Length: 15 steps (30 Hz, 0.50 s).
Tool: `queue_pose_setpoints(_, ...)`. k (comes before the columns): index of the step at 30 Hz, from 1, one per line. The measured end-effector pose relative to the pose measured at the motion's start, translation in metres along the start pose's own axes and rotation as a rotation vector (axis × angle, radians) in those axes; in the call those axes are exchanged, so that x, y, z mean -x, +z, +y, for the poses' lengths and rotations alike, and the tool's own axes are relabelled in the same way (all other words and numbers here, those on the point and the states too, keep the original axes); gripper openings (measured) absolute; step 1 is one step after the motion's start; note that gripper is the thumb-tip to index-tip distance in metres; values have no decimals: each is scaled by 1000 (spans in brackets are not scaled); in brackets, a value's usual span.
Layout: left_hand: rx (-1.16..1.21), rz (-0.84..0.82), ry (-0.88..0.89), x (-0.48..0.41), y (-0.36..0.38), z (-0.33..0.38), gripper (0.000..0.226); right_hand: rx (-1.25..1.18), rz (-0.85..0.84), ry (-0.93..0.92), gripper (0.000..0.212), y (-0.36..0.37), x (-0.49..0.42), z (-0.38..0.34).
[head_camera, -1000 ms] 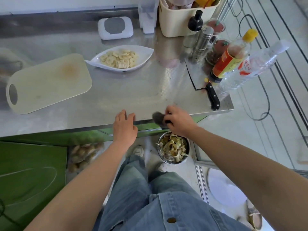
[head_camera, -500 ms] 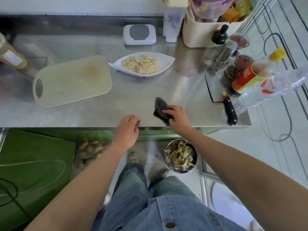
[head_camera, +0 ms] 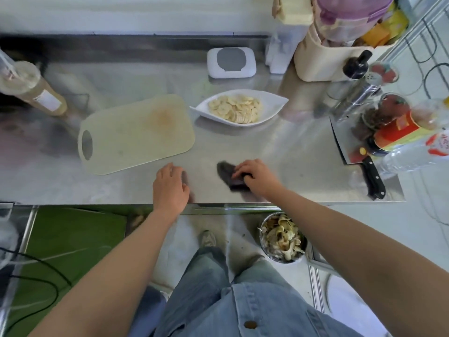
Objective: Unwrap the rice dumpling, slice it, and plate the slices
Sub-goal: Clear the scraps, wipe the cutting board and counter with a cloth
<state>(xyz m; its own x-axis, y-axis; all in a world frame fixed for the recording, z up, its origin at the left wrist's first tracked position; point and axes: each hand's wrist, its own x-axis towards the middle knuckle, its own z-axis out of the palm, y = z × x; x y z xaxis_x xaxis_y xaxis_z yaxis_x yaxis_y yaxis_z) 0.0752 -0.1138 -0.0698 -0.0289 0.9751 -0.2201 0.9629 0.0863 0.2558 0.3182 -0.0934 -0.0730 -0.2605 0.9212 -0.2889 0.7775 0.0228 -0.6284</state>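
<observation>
Denim trousers fill the bottom edge, cut off by the frame. Beside them on the floor stands a round metal bowl [head_camera: 283, 239] heaped with pale, curled scraps, part of its rim hidden behind the right forearm. On the smooth steel counter [head_camera: 291, 154], near its front edge, the left hand [head_camera: 170, 186] rests palm down with fingers relaxed, holding nothing; its fingertips are blurred. Just to the right, the right hand [head_camera: 257, 176] grips a dark, crumpled cloth [head_camera: 227, 175], which is partly covered by the fingers. Farther back lies a pale cutting board [head_camera: 136, 135] with rounded corners, an oval handle hole and an orange stain. Beside it, a white leaf-shaped plate [head_camera: 274, 103] holds thin, pale round slices [head_camera: 235, 109] that overlap one another. At the right, a cleaver [head_camera: 340, 139] with a black riveted handle lies partly under blurred bottles [head_camera: 398, 132].
</observation>
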Motion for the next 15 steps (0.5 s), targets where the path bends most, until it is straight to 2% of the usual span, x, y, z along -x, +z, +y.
queue_pose_setpoints(2,-19,-17,4,-12,-5,-9,44,-30,7,104,32,-9,-4,-6)
queue_pose_setpoints(4,-67,-59,5,-25,-8,-18,52,-81,110,290,30,-21,-7,-3)
queue_pose_setpoints(6,-143,-154,-14,-39,-9,-26,63,-142,213,358,28,-27,-5,0)
queue_pose_setpoints(10,-188,-316,-46,-53,-9,-34,69,-239,237,266,36,-25,-11,-14)
queue_pose_setpoints(15,-291,-210,73,-35,-10,-40,60,-40,57,18,35,-1,-44,-39)
